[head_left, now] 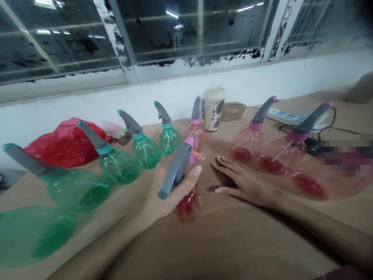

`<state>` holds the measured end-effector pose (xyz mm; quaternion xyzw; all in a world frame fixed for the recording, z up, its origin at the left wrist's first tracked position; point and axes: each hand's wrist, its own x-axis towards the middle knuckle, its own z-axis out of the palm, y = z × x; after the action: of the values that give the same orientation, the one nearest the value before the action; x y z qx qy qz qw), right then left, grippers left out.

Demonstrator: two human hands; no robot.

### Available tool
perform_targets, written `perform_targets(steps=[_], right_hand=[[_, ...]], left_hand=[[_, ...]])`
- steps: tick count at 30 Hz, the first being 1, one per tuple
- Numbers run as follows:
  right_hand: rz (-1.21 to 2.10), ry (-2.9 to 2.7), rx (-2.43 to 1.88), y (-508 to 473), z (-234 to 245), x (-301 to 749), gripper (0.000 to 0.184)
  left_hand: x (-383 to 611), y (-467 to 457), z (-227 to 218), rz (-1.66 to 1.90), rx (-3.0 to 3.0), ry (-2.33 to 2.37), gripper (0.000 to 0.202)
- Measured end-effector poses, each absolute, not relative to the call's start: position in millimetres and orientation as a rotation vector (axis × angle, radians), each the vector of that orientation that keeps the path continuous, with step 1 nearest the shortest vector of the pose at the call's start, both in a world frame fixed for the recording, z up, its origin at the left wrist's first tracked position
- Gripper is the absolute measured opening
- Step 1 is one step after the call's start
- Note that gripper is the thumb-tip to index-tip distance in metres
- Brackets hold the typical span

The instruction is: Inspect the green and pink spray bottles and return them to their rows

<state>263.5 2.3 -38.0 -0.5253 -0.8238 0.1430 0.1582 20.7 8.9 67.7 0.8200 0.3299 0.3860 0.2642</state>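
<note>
My left hand [166,190] is wrapped round the neck of a pink spray bottle [188,204] with a grey trigger head, held just above the brown table [204,241] in the middle. My right hand [241,182] lies flat on the table just right of it, fingers stretched out toward the left, holding nothing. Several green spray bottles [144,149] stand in a curved row on the left. Several pink spray bottles [247,144] stand in a row on the right.
A paper cup with a lid [214,109] stands at the back by the white wall. A red plastic bag [65,142] lies at the back left. A power strip [287,115] and black cables lie at the back right. Windows run above the wall.
</note>
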Motion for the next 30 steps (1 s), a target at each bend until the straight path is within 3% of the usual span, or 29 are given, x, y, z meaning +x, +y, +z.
perform_targets(steps=[8, 13, 19, 22, 30], right_hand=[[0.402, -2.292, -1.52, 1, -39, 264, 0.087], [0.446, -2.218, -1.522, -8, -26, 253, 0.09], [0.545, -2.131, -1.344, -15, -27, 237, 0.069], [0.622, -2.087, -1.274, -20, -29, 229, 0.067], [0.74, -1.933, -1.209, -36, -2, 179, 0.091]], left_hand=[[21, 5, 68, 1.023, 2.264, 0.963, 0.009], [20, -2, 70, 1.05, 2.268, 0.974, 0.023], [16, 4, 68, 0.995, 2.218, 0.999, 0.014], [14, 10, 64, 1.045, 2.185, 1.017, 0.022], [15, 11, 58, 1.1, 2.128, 0.914, 0.029]])
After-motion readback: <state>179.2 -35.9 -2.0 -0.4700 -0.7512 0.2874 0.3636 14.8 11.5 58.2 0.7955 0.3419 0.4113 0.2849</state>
